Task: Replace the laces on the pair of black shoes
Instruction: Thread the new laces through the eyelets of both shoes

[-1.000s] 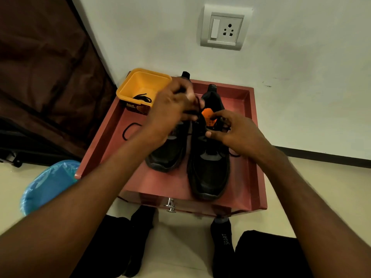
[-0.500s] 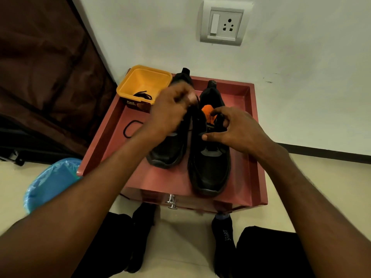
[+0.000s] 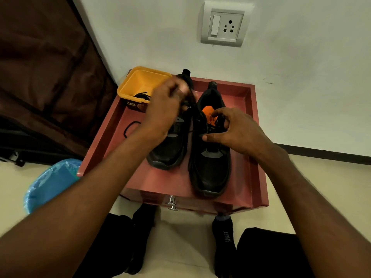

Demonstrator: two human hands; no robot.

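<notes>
Hands curled: left hand (image 3: 164, 109) pinching black lace (image 3: 193, 101), right hand (image 3: 234, 131) gripping right shoe (image 3: 210, 157).

Red tray (image 3: 259, 149): shoes (image 3: 210, 169); tub (image 3: 140, 81); lace (image 3: 128, 127)

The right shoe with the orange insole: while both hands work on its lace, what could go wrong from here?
1. The right shoe stands with its toe at the front edge of the red tray; a strong pull by the left hand on the lace might drag it off.
2. The left hand is blurred, so it moves fast; it could knock the yellow tub beside it.
3. The right hand pinches only lightly, so the shoe may twist.
</notes>
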